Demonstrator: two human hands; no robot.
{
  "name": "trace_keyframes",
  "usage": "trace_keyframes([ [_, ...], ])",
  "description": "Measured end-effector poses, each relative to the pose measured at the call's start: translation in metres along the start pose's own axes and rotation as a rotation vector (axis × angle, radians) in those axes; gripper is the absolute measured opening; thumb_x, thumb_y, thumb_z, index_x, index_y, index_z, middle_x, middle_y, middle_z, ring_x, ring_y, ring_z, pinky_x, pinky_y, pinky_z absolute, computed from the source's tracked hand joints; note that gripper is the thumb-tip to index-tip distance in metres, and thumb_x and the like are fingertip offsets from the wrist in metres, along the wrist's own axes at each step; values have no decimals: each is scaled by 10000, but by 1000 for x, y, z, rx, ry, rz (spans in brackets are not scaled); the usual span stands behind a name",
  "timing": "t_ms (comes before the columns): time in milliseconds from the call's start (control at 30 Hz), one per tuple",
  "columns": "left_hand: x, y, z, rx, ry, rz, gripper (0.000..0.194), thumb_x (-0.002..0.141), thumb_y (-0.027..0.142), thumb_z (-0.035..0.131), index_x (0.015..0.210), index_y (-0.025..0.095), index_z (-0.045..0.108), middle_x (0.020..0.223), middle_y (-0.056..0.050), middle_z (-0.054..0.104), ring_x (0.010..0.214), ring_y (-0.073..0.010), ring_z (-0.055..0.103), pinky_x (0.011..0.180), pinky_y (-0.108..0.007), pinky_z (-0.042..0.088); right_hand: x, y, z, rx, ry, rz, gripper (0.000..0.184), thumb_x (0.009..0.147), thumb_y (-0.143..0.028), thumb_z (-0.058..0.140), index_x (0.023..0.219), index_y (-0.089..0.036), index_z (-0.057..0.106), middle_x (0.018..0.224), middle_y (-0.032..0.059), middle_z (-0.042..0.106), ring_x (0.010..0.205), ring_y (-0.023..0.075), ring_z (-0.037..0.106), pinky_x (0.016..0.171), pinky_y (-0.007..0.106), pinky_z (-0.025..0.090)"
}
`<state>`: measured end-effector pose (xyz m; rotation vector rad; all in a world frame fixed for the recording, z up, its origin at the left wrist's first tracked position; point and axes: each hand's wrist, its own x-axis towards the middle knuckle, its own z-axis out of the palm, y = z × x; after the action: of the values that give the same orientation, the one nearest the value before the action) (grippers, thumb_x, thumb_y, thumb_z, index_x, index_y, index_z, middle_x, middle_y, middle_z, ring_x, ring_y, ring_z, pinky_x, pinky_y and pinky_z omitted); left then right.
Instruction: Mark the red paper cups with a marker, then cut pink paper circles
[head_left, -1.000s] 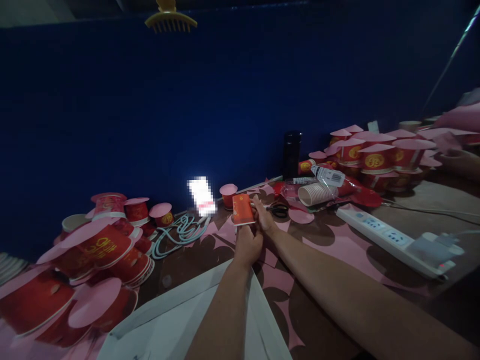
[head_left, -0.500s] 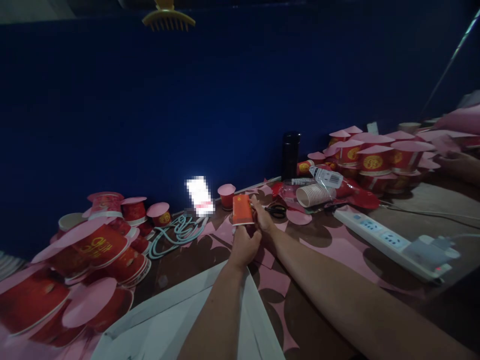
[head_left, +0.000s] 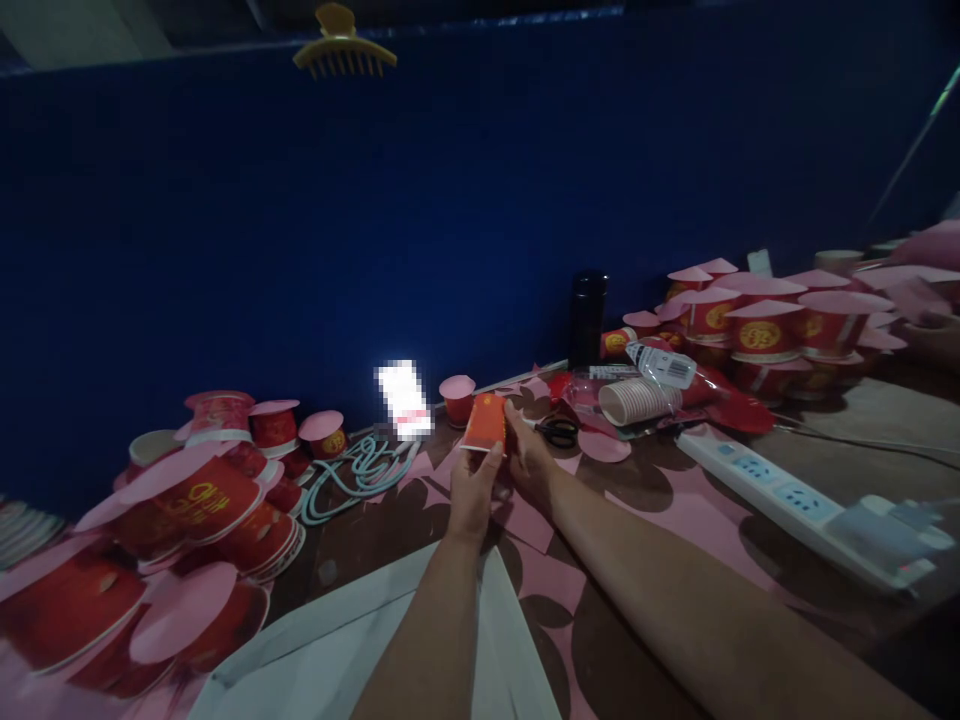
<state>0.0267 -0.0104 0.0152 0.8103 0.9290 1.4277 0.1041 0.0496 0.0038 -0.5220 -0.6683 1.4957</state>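
A red-orange paper cup is held between my two hands, its pale rim facing me and tilted down. My left hand grips the rim from below, thumb lying on the cup's front. From the right side my right hand closes around the cup; some of its fingers are hidden behind it. Just behind the held cup stands a small red cup with a pink paper disc on top. Black-handled scissors lie right of my right hand. Cut pink paper sheets with round holes spread under my arms.
Red cups topped with pink discs crowd the left; more are stacked at the right. Nearby are a black flask, bagged paper cups, a power strip, a coiled cable, a glowing blurred screen and another person's hand.
The held cup has tilted, its rim end swinging slightly left. My left hand has shifted a little left, with its thumb now up on the cup's front. The whole view has moved slightly.
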Motion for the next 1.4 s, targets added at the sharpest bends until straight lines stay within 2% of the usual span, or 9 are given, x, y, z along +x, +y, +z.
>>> trace_keyframes([
  [67, 3, 1, 2, -183, -29, -16, 334, 714, 323, 687, 992, 150, 622, 712, -29, 654, 479, -96, 562, 477, -204, 471, 2, 2, 1, 46, -2, 14, 386, 770, -504, 609, 997, -192, 606, 842, 48, 718, 829, 212, 677, 719, 339, 557],
  [100, 5, 0, 2, -244, -36, -14, 315, 751, 335, 651, 1009, 157, 620, 724, -32, 661, 529, -107, 595, 540, -218, 505, 2, 3, 1, 70, -5, 18, 367, 766, -485, 625, 995, -199, 601, 859, 41, 719, 837, 208, 677, 728, 336, 557],
  [233, 14, -3, 2, -616, 69, -28, 302, 812, 337, 593, 1040, 141, 616, 955, -90, 690, 878, -157, 656, 807, -255, 517, 3, 8, 1, 135, -39, 33, 303, 758, -418, 663, 968, -209, 598, 889, 24, 720, 859, 200, 675, 772, 325, 552],
  [367, 18, -4, -1, -761, 80, -89, 287, 822, 350, 582, 1019, 148, 632, 1037, -97, 682, 948, -171, 645, 848, -271, 510, 0, 8, 2, 153, -82, 93, 304, 790, -401, 634, 1020, -208, 588, 884, 26, 720, 883, 205, 673, 787, 337, 551],
  [600, 19, -2, -3, -808, 83, -116, 291, 803, 370, 602, 1002, 162, 646, 1038, -74, 683, 913, -157, 650, 833, -260, 514, -6, 3, 11, 127, -80, 88, 247, 794, -343, 640, 1006, -227, 589, 914, 9, 713, 912, 195, 666, 785, 333, 552],
  [767, 19, 0, -2, -819, 110, -164, 333, 768, 424, 626, 997, 184, 649, 1022, -74, 682, 899, -184, 650, 851, -329, 510, -8, 4, 12, 61, -105, 109, 314, 813, -343, 619, 1105, -238, 571, 963, 8, 703, 917, 189, 661, 791, 329, 546],
  [967, 19, 6, -5, -873, 120, -183, 205, 770, 324, 636, 928, 196, 659, 935, -36, 694, 841, -152, 648, 864, -315, 490, -10, 3, 10, 30, -100, 113, 361, 805, -327, 632, 1151, -266, 552, 989, 7, 697, 891, 188, 665, 780, 331, 541],
  [1133, 22, 6, -10, -869, 99, -217, 223, 787, 334, 604, 932, 175, 660, 909, -49, 694, 836, -158, 646, 857, -316, 488, -11, 4, 9, 22, -117, 112, 361, 820, -314, 615, 1170, -279, 535, 988, 5, 692, 880, 183, 662, 767, 331, 534],
  [1400, 22, 10, -8, -832, 36, -192, 231, 777, 317, 610, 929, 148, 652, 907, -67, 696, 847, -169, 648, 874, -319, 480, -13, 2, 8, -24, -131, 52, 319, 810, -375, 616, 1103, -254, 574, 983, 9, 685, 842, 172, 651, 748, 315, 520],
])
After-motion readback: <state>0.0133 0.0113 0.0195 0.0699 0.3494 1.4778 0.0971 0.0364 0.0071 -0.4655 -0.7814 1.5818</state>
